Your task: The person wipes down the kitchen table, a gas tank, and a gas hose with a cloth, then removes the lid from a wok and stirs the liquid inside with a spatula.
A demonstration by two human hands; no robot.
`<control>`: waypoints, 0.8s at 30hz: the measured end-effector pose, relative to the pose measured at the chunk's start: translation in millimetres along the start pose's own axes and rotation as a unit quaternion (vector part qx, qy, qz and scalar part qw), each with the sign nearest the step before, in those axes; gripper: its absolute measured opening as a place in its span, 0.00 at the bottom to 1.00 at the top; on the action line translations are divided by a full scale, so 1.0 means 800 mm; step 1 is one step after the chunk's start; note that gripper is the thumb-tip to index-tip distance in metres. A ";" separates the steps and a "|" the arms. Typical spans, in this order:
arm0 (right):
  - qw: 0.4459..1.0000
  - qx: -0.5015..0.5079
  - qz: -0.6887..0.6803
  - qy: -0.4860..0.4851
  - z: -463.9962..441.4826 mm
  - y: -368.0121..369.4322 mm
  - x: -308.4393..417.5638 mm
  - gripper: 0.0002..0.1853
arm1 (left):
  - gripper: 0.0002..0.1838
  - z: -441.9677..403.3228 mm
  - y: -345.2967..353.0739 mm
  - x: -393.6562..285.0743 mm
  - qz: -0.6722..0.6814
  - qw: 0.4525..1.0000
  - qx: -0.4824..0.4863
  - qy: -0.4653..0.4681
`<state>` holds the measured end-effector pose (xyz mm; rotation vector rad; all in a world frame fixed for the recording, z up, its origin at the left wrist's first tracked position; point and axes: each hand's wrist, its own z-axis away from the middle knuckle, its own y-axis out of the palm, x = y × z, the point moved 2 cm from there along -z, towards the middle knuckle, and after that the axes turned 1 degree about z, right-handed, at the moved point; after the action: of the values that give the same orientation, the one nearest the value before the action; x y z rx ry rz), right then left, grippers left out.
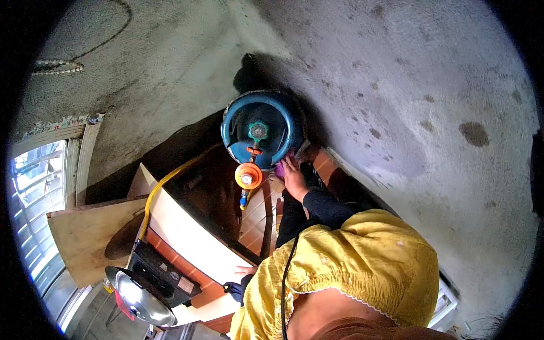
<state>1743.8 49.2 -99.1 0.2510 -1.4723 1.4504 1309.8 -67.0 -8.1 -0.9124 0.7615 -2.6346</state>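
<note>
A blue gas cylinder (294, 126) stands in the corner. On top is a green valve knob (258, 131), with an orange regulator (248, 176) joined to it. My right hand (294, 180) reaches down to the cylinder's lower right side and presses a purple cloth (279, 169) against it; the fingers partly cover the cloth. Lower down, my left hand (245, 271) rests at the edge of a pale panel (195, 241), its fingers stretched out and nothing seen in them. The sleeve and panel partly hide it.
Stained walls (430, 107) close in behind the cylinder. A yellow hose (164, 180) runs leftwards behind the panel. At lower left are a black stove (164, 276), a shiny metal pan or lid (144, 297), a wooden board (90, 241) and a louvred window (39, 198).
</note>
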 end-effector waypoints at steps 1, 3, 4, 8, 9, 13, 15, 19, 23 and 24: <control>0.996 -0.084 0.009 -0.036 -0.006 -0.011 -0.002 0.22 | 0.76 -0.001 -0.002 0.007 -0.003 1.000 -0.002 0.000; 0.980 -0.051 -0.120 0.149 -0.030 -0.035 -0.017 0.19 | 0.76 -0.004 -0.005 0.020 -0.008 1.000 -0.005 -0.002; 0.970 -0.155 -0.152 0.104 -0.043 -0.040 -0.033 0.19 | 0.76 -0.005 -0.007 0.028 -0.009 1.000 -0.006 -0.004; 0.946 -0.280 -0.144 0.080 -0.116 -0.099 -0.030 0.17 | 0.76 -0.009 -0.012 0.067 -0.018 1.000 -0.013 -0.017; 0.961 -0.260 -0.058 0.072 -0.123 -0.096 -0.025 0.18 | 0.76 -0.009 -0.011 0.073 -0.018 1.000 -0.012 -0.020; 0.973 -0.181 0.078 0.117 -0.073 -0.025 0.006 0.27 | 0.76 -0.009 -0.004 0.061 -0.012 1.000 -0.013 -0.020; 0.975 -0.201 0.087 0.032 -0.033 0.011 0.023 0.27 | 0.76 -0.004 0.002 0.035 -0.004 1.000 -0.007 -0.018; 0.986 -0.088 0.134 -0.040 0.011 0.034 0.030 0.20 | 0.76 0.008 0.005 -0.011 0.010 1.000 -0.012 -0.017; 0.993 -0.072 -0.050 0.079 0.009 0.006 0.029 0.11 | 0.76 0.013 0.002 -0.023 0.023 1.000 -0.012 -0.011; 0.975 -0.104 -0.141 0.140 -0.001 -0.010 0.025 0.11 | 0.76 0.015 0.002 -0.026 0.027 1.000 -0.010 -0.011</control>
<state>1740.6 57.0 -79.5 0.1136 -1.2882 1.0483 1333.3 -65.3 -11.4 -0.9106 0.7960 -2.5720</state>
